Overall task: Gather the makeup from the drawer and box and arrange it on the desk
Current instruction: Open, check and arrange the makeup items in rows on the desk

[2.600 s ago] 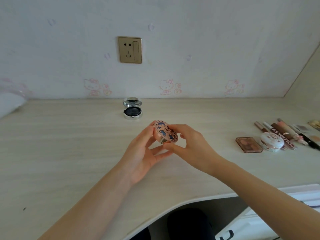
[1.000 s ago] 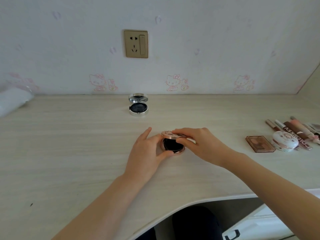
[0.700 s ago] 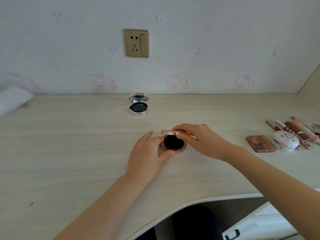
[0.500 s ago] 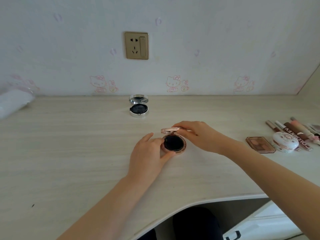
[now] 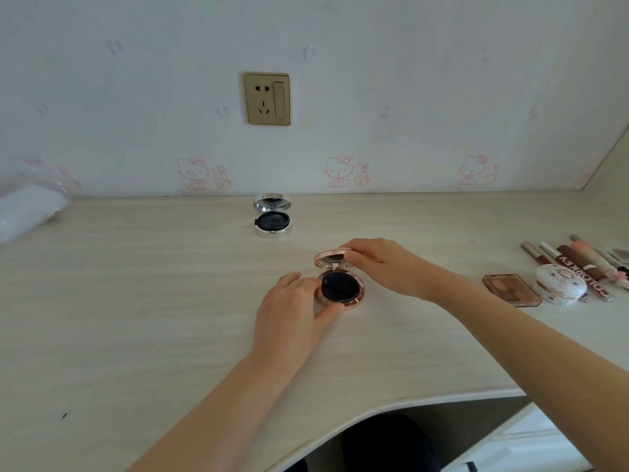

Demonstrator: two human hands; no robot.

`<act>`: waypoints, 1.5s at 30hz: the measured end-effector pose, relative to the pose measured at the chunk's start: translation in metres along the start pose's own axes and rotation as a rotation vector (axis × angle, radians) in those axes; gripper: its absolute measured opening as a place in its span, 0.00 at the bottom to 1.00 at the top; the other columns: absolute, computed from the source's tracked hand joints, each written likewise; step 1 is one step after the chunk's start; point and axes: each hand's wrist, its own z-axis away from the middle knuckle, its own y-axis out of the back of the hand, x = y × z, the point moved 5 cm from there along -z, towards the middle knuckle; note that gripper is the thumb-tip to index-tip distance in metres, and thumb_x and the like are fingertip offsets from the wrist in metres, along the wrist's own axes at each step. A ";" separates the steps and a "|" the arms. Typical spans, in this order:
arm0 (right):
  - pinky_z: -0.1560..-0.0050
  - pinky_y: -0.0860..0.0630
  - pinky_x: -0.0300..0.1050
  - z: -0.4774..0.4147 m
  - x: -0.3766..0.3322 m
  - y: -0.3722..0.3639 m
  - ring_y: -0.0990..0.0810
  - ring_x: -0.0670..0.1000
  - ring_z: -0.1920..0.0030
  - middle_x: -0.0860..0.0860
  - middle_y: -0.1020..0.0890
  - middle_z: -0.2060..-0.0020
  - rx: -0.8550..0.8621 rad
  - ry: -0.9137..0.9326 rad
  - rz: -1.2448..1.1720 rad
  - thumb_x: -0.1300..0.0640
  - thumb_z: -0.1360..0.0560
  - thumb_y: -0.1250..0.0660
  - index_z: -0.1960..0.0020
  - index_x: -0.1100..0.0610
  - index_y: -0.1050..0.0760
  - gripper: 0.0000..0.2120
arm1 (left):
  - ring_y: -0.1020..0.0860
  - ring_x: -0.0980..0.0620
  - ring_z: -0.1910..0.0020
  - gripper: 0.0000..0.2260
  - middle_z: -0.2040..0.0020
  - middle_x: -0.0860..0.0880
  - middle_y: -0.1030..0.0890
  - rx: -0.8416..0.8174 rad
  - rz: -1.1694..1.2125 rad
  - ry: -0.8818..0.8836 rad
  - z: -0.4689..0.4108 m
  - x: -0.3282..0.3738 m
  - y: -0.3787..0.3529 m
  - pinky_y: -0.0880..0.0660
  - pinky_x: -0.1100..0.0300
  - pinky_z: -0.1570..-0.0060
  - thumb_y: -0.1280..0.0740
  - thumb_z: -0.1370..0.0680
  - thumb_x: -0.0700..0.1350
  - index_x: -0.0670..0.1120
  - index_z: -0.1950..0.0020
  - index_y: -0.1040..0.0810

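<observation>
Pale wood-grain laminate makes up the tabletop (image 5: 136,301), and at its far left edge lies a blurred white bundle (image 5: 27,209), too soft to name. Further right, near the wall, a silver compact (image 5: 272,218) stands open by itself, lid up and dark puff showing, apart from both hands.

In the middle of the tabletop the left hand (image 5: 292,311) grips the base of a rose-gold compact (image 5: 340,287), thumb on the near side and forefinger on the far side, pinning it to the surface. Its lid (image 5: 332,259) is tipped up and back, and the right hand (image 5: 381,264) holds that lid by its top rim with curled fingers. Both hands thus grasp the one compact, which rests on the tabletop with its black puff exposed.

Well to the right lie a brown eyeshadow palette (image 5: 510,289), a white round case (image 5: 560,284) just beside it, and behind them a close row of lip tubes (image 5: 578,264) running off the frame edge.

Judged by this layout, the task is partly done: a fair share of the makeup is out, one compact is set up open, and a second looks to be getting the same treatment. What is left seems to be letting go of this one and perhaps spacing out the crowded group at the right. Neither the drawer's inside nor the box is in view, so how much remains to fetch cannot be told.
</observation>
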 end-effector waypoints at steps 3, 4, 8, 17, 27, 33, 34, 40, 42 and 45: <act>0.56 0.31 0.34 0.001 0.002 -0.002 0.23 0.40 0.52 0.39 0.20 0.54 0.018 -0.003 -0.011 0.47 0.19 0.44 0.42 0.45 0.25 0.12 | 0.29 0.51 0.34 0.21 0.42 0.49 0.19 -0.002 -0.004 0.004 0.000 0.000 0.000 0.30 0.55 0.40 0.30 0.29 0.61 0.51 0.41 0.21; 0.53 0.30 0.33 0.004 0.003 -0.002 0.24 0.39 0.50 0.37 0.21 0.52 0.031 0.000 -0.015 0.48 0.20 0.44 0.40 0.44 0.26 0.12 | 0.29 0.52 0.34 0.21 0.42 0.50 0.19 -0.002 -0.005 0.003 0.000 0.000 0.000 0.30 0.55 0.40 0.31 0.29 0.61 0.51 0.41 0.21; 0.44 0.29 0.33 0.014 0.003 -0.006 0.25 0.36 0.45 0.32 0.22 0.50 0.055 0.037 -0.025 0.50 0.20 0.42 0.37 0.42 0.27 0.13 | 0.29 0.53 0.33 0.22 0.44 0.51 0.19 -0.024 -0.010 0.005 -0.001 -0.001 -0.002 0.30 0.56 0.41 0.33 0.28 0.63 0.51 0.42 0.21; 0.32 0.33 0.43 0.030 0.008 -0.001 0.30 0.42 0.33 0.43 0.26 0.34 0.225 -0.063 -0.033 0.46 0.20 0.43 0.29 0.50 0.34 0.21 | 0.29 0.55 0.35 0.21 0.45 0.56 0.19 -0.035 -0.014 -0.013 0.000 0.000 -0.001 0.29 0.57 0.42 0.33 0.28 0.63 0.52 0.41 0.23; 0.41 0.31 0.39 0.065 0.004 -0.035 0.28 0.47 0.38 0.45 0.23 0.40 0.332 -0.045 0.163 0.49 0.21 0.40 0.35 0.49 0.29 0.15 | 0.33 0.56 0.32 0.21 0.37 0.61 0.24 -0.081 -0.071 -0.064 0.002 0.001 -0.003 0.32 0.59 0.37 0.36 0.24 0.61 0.55 0.33 0.26; 0.41 0.30 0.39 0.057 -0.001 -0.043 0.29 0.46 0.35 0.42 0.30 0.33 0.324 -0.023 0.320 0.48 0.21 0.40 0.32 0.48 0.30 0.18 | 0.37 0.54 0.28 0.21 0.31 0.57 0.28 -0.141 -0.081 -0.099 0.000 -0.001 -0.008 0.39 0.62 0.31 0.39 0.21 0.55 0.52 0.29 0.30; 0.41 0.31 0.39 0.055 0.000 -0.044 0.30 0.46 0.35 0.41 0.30 0.32 0.320 -0.022 0.343 0.48 0.21 0.41 0.32 0.48 0.30 0.18 | 0.37 0.54 0.28 0.20 0.31 0.57 0.28 -0.140 -0.098 -0.105 -0.001 -0.001 -0.008 0.40 0.62 0.31 0.39 0.21 0.54 0.52 0.29 0.30; 0.40 0.32 0.38 0.038 0.004 -0.042 0.32 0.45 0.33 0.40 0.31 0.31 0.314 -0.019 0.406 0.47 0.20 0.43 0.31 0.46 0.31 0.18 | 0.29 0.53 0.34 0.16 0.35 0.54 0.24 -0.099 -0.163 -0.160 -0.011 0.007 -0.007 0.29 0.60 0.40 0.36 0.21 0.46 0.49 0.33 0.26; 0.41 0.32 0.39 0.029 0.006 -0.041 0.31 0.46 0.34 0.41 0.30 0.32 0.314 -0.027 0.404 0.46 0.20 0.43 0.32 0.46 0.30 0.18 | 0.31 0.54 0.33 0.16 0.33 0.54 0.26 -0.124 -0.192 -0.175 -0.018 0.006 -0.011 0.30 0.61 0.39 0.39 0.20 0.47 0.50 0.32 0.27; 0.41 0.31 0.40 0.011 0.010 -0.037 0.31 0.47 0.34 0.41 0.29 0.32 0.309 -0.042 0.413 0.46 0.20 0.43 0.32 0.46 0.30 0.18 | 0.34 0.55 0.30 0.17 0.30 0.56 0.29 -0.130 -0.272 -0.203 -0.036 0.000 -0.016 0.35 0.62 0.34 0.45 0.18 0.49 0.51 0.30 0.30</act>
